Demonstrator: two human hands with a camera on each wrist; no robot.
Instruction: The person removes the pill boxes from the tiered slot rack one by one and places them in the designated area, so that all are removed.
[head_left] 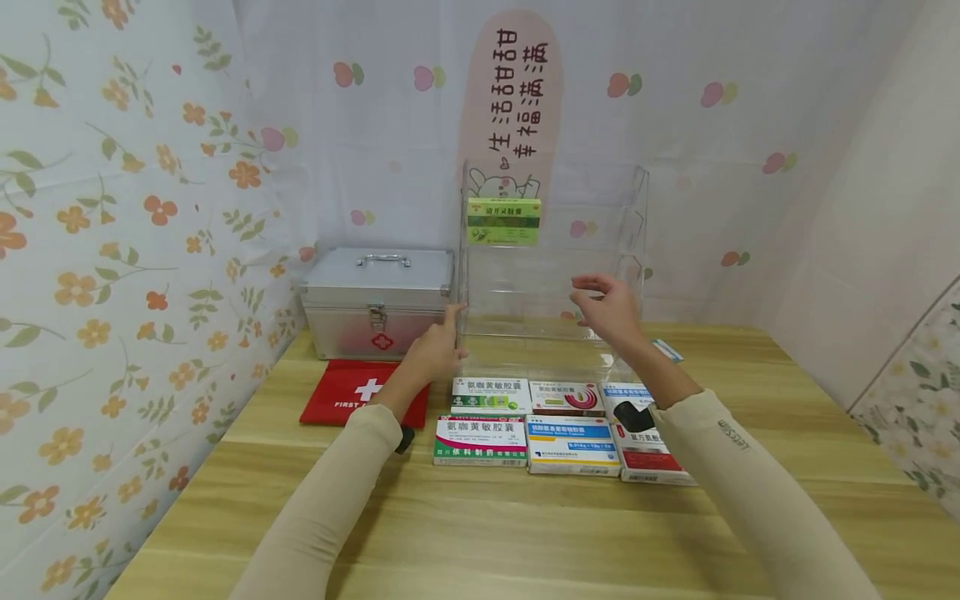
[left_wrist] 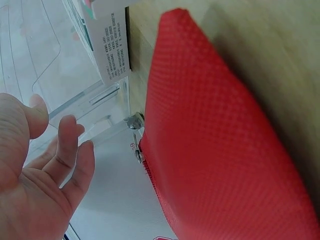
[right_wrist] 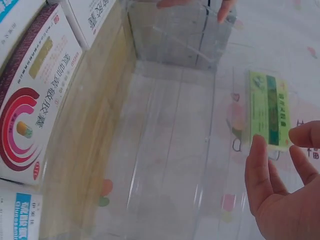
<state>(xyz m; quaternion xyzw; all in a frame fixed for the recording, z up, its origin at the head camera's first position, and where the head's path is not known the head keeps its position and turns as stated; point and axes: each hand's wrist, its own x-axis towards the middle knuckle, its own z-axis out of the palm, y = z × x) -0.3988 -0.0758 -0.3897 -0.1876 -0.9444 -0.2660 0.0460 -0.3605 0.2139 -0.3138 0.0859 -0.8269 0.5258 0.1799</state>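
A clear tiered acrylic rack [head_left: 551, 325] stands at the back of the wooden table. One green medicine box [head_left: 504, 222] sits upright in its top tier, on the left; it also shows beyond my right hand in the right wrist view. My left hand [head_left: 435, 354] is at the rack's left side, its fingers [left_wrist: 67, 142] and thumb spread loosely beside the clear side panel. In front of the rack's middle tiers, my right hand [head_left: 609, 312] hangs with loosely bent fingers [right_wrist: 259, 165] and nothing between them.
Several medicine boxes [head_left: 480, 442] lie in two rows before the rack. A silver first-aid case [head_left: 375, 292] stands to the rack's left, with a red first-aid pouch [head_left: 322, 396] in front of it. Behind the rack's right foot lies a small blue-and-white box [head_left: 667, 350].
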